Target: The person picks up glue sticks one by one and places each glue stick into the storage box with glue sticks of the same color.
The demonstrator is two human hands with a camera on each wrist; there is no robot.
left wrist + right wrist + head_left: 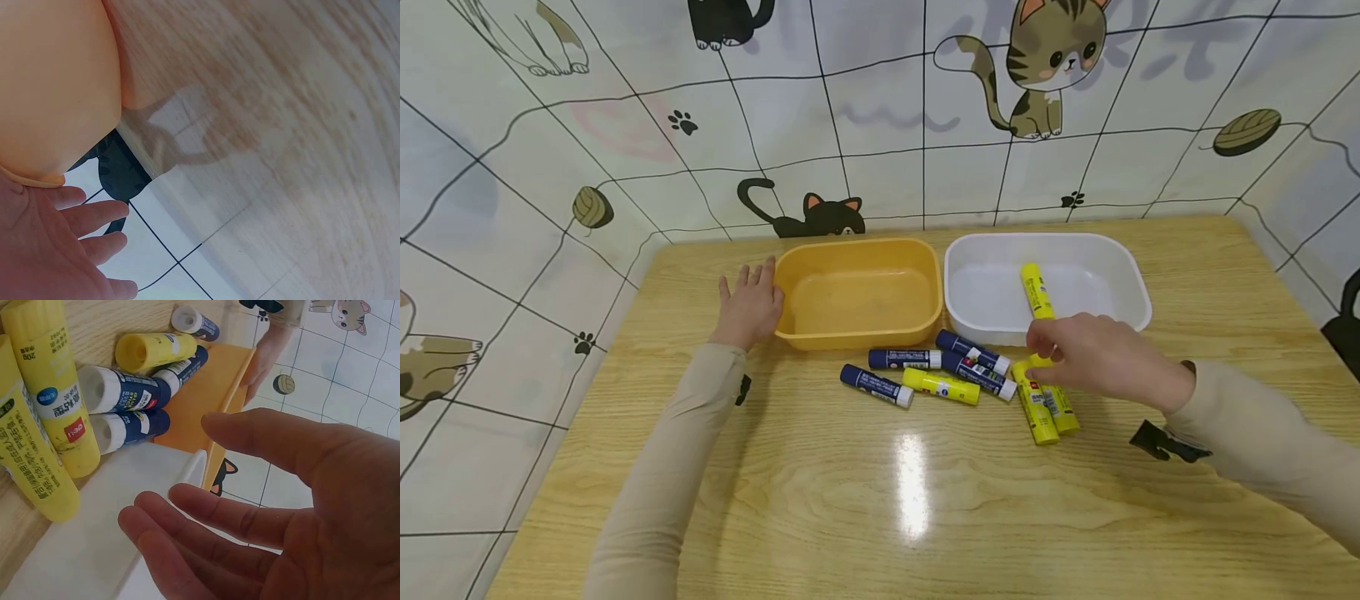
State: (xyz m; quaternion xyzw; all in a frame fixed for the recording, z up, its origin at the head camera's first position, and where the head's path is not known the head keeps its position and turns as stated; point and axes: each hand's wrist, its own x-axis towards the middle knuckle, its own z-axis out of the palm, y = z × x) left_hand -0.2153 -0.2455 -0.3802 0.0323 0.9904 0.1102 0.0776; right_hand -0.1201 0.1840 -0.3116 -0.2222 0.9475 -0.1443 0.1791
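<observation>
My left hand (pixel 751 307) rests with extended fingers against the left rim of an orange plastic basin (pixel 859 340). Over the front edge of a white basin (pixel 985 332) hovers my right hand (pixel 1097 354); its thumb and fingers stand apart in the right wrist view with nothing between them. A yellow glue stick (pixel 1034 287) lies inside the white basin, its near end hidden by that hand. Below the right hand, two yellow glue sticks (pixel 1037 412) lie side by side on the table. The left wrist view shows the left fingers (pixel 94 219) beside the orange wall.
Several dark blue glue sticks (pixel 876 385) with white ends and another yellow glue stick (pixel 942 386) lie in front of the basins on the wooden table (pixel 820 500). A cat-patterned sheet (pixel 880 117) stands up behind the table and along its sides.
</observation>
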